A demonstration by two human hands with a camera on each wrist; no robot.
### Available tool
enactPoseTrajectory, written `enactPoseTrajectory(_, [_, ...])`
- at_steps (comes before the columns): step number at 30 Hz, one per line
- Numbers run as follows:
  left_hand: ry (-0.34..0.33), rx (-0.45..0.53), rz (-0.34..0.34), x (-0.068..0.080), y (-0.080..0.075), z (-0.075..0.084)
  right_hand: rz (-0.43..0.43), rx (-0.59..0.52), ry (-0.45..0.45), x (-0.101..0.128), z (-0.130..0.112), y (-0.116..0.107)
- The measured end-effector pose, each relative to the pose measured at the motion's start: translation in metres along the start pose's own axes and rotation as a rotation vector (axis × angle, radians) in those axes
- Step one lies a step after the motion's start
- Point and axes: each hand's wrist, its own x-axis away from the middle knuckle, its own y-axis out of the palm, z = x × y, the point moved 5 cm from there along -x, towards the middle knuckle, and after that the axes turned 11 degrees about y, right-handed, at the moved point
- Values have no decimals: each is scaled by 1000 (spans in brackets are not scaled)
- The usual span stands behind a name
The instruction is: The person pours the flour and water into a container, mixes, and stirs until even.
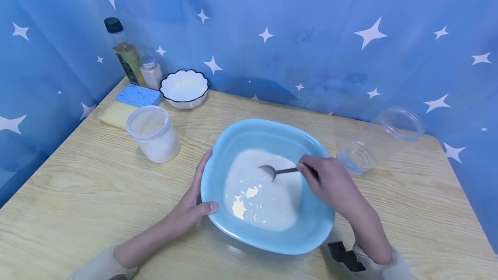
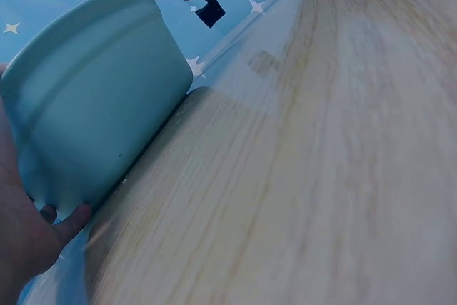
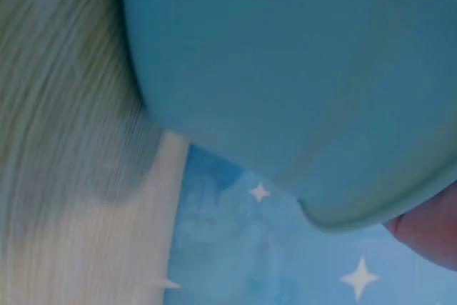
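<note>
A light blue basin (image 1: 268,240) stands on the wooden table, with a white liquid (image 1: 258,215) covering its bottom. My left hand (image 1: 194,204) grips the basin's left side, thumb over the rim and fingers along the outer wall. In the left wrist view, that hand (image 2: 28,237) is against the basin's outside (image 2: 107,98). Over the basin's right part, my right hand (image 1: 330,180) pinches the handle of a dark spoon (image 1: 287,170), whose bowl dips into the liquid. Mostly the basin's outer wall (image 3: 285,69) fills the right wrist view, with a bit of the right hand (image 3: 432,230) past the rim.
Left of the basin is a tub of white powder (image 1: 159,146). Behind it lie a blue sponge (image 1: 138,95) and a yellow sponge (image 1: 116,114), near an oil bottle (image 1: 130,62), small jar (image 1: 151,74) and scalloped bowl (image 1: 186,103). A clear container (image 1: 373,141) stands right.
</note>
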Motion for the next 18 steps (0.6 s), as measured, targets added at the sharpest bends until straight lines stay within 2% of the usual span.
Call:
enactPoseTrajectory(5, [3, 8, -16, 0, -1, -1, -177, -66, 21, 4, -2, -3])
enactPoseTrajectory(8, [-3, -3, -17, 0, -1, -1, -216, -55, 44, 8, 2, -11])
enactPoseTrajectory(11, [-6, -5, -11, 1, -2, -1, -179, -13, 73, 9, 7, -17])
enactPoseTrajectory(14, [-6, 1, -9, 1, -2, -1, -82, 34, 83, 6, 9, -18])
enactPoseTrajectory(18, [2, 14, -12, 1, -2, -1, 12, 29, 29, 2, 3, -8])
